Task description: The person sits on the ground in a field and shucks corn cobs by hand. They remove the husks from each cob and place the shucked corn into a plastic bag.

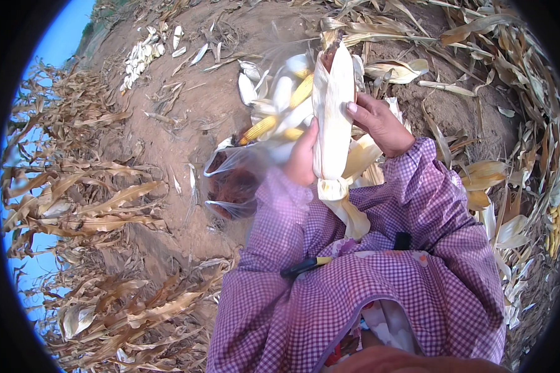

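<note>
A corn ear in its pale dry husk (pixel 333 112) stands almost upright in the picture between my two hands, its dark silk end at the top and folded husk at its base. My left hand (pixel 303 156) grips it along the left side. The thumb of my right hand (pixel 380 121) presses on the husk from the right, with the fingers partly hidden behind the ear. Just beyond lies a pile of corn ears, some in white husks, some with bare yellow kernels (pixel 259 129). A clear plastic bag (pixel 231 182) with reddish-brown corn silk lies left of my left sleeve.
Dry corn stalks and leaves (pixel 476 32) lie along the right and top right. More stand or lie at the left (pixel 116 200). Another heap of pale ears (pixel 142 56) rests on the bare soil at the upper left. Yellow ears (pixel 556 231) lie at the far right.
</note>
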Motion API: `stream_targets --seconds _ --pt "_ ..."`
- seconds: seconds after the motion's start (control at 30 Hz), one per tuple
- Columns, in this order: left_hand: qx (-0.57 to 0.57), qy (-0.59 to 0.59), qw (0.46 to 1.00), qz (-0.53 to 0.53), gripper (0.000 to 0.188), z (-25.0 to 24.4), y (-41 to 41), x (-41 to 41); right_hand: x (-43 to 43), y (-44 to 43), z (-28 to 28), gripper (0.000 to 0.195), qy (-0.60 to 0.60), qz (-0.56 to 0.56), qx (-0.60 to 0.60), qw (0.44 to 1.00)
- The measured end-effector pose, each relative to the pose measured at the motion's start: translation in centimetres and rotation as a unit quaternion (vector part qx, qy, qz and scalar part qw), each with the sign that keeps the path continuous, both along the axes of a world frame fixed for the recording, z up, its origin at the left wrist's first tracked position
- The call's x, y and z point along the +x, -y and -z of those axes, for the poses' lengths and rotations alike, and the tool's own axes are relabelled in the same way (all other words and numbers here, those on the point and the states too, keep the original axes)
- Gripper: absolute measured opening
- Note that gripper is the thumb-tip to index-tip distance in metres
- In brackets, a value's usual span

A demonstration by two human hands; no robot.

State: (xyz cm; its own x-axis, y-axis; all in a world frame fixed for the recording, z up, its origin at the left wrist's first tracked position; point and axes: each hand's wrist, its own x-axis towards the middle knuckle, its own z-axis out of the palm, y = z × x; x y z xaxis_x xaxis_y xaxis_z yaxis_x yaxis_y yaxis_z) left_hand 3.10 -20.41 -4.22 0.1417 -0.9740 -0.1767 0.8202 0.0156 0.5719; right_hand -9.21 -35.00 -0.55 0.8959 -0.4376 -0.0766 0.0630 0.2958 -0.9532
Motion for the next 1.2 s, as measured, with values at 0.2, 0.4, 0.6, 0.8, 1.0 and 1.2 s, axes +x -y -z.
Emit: stream_targets --seconds 0.2,0.4,0.6,0.8,1.0,1.2 --pt "0.062 0.071 0.995 0.007 0.06 -1.9 0.7 -1.4 -0.2 -1.0 -1.2 0.062 0.036 0.034 0.084 0.995" --pt "0.08 0.316 0.933 -0.155 0.068 -1.3 1.2 -4.5 0.9 -2.9 -0.5 0.062 0.019 0.152 0.02 0.988" --pt "0.007 0.036 0.996 -0.075 0.071 -0.6 0.8 -2.1 0.2 -1.2 -1.8 0.063 0.047 0.103 0.114 0.987" --pt "-0.044 -0.09 0.994 0.051 0.069 -0.2 0.2 -2.1 0.4 -1.8 -1.8 0.053 0.072 0.076 0.15 0.983" --pt "0.027 0.063 0.997 -0.044 0.069 -2.0 0.9 -3.4 1.0 -1.7 0.0 0.04 0.069 0.184 0.133 0.971" --pt "0.036 0.046 0.991 -0.118 0.077 -2.5 0.9 -3.9 1.0 -1.0 1.0 0.033 -0.05 0.278 -0.156 0.946"
